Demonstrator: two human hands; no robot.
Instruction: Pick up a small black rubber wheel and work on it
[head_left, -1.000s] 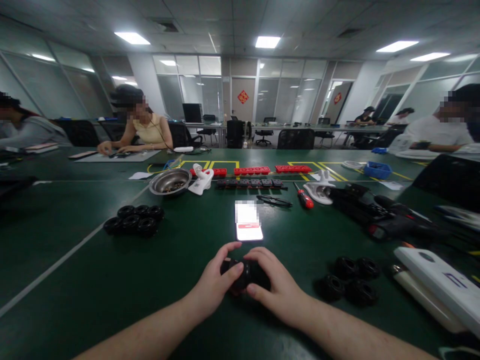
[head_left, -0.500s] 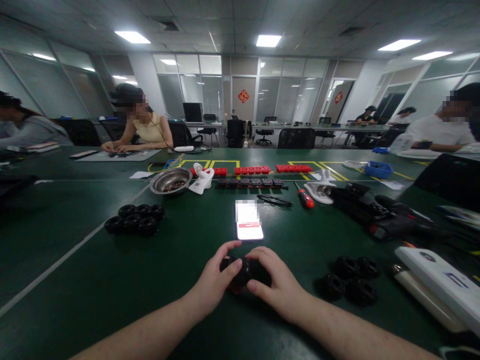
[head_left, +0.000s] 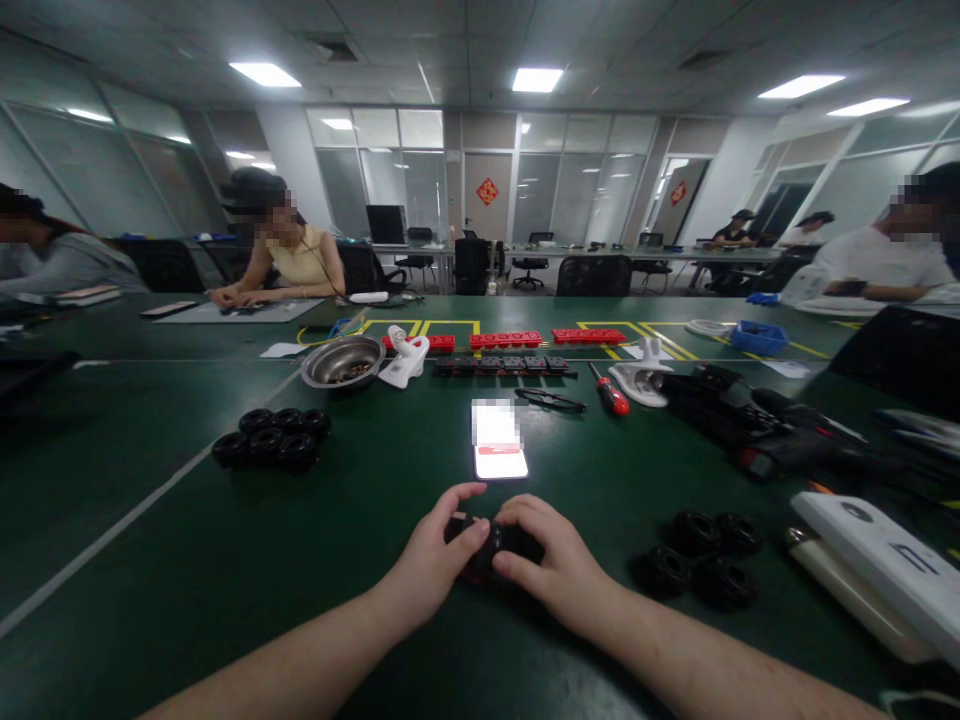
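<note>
Both my hands meet on a small black part [head_left: 489, 541] near the middle of the table's [head_left: 150, 560] near edge. My left hand [head_left: 433, 560] curls its fingers narrowly around the part's left side, and my right hand [head_left: 551, 565] grips its right side the same way. A lit phone [head_left: 498, 440] lies just beyond, with black rings [head_left: 271, 442] to the left and a second cluster of rings [head_left: 697, 560] toward the right edge.
</note>
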